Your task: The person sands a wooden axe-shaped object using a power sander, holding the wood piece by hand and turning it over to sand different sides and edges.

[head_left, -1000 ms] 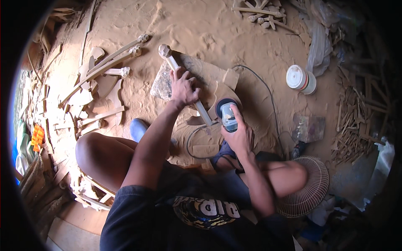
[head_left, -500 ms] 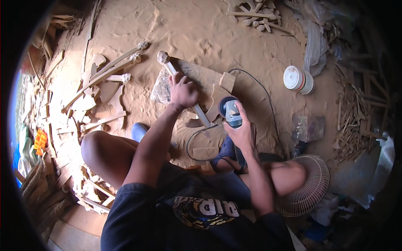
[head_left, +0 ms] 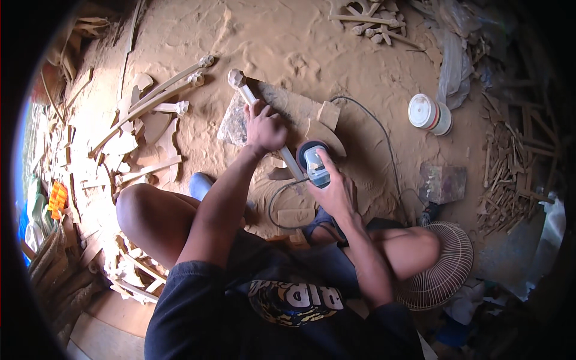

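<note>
My left hand [head_left: 266,127] is closed around a pale wooden rod with a knobbed end [head_left: 237,79]. The rod lies slanted across a worn block [head_left: 293,102], its knob past the far-left corner and its plain end toward me. In my right hand [head_left: 337,193] is an electric disc sander [head_left: 316,163] with a clear, grey-blue body. Its dark round disc is right beside the lower part of the rod; whether they touch I cannot tell. A thin curved wooden piece [head_left: 326,137] lies just beyond the disc.
A dark cord [head_left: 384,129] loops over the dusty ground. Several knobbed rods and flat cut pieces [head_left: 157,129] lie to the left. On the right are a white tub [head_left: 423,112], a squarish block [head_left: 443,183], a wire fan guard [head_left: 444,264] and a heap of wood scraps [head_left: 507,180].
My right hand has brought the disc sander left, up close to the rod. My left hand keeps its hold on the rod, nearly in the same place.
</note>
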Motion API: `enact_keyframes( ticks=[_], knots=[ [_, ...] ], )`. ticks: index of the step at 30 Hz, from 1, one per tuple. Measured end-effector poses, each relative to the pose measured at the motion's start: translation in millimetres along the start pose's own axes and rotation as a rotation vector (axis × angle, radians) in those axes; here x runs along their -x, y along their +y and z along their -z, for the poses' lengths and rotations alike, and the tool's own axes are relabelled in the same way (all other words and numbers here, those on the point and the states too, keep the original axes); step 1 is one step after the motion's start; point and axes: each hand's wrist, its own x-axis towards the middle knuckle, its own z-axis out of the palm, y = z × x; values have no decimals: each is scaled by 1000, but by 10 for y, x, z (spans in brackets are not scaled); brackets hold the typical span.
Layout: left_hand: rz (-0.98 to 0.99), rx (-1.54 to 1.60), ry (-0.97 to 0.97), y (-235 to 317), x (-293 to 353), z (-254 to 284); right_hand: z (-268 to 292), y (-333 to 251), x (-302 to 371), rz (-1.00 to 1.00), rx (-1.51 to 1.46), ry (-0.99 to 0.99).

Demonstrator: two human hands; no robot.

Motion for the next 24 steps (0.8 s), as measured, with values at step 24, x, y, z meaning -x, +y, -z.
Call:
enact_keyframes(
  ticks=[24],
  knots=[
    [-27,20,-51,-81,15,-91,215,415,-208,-262,7,224]
  ],
)
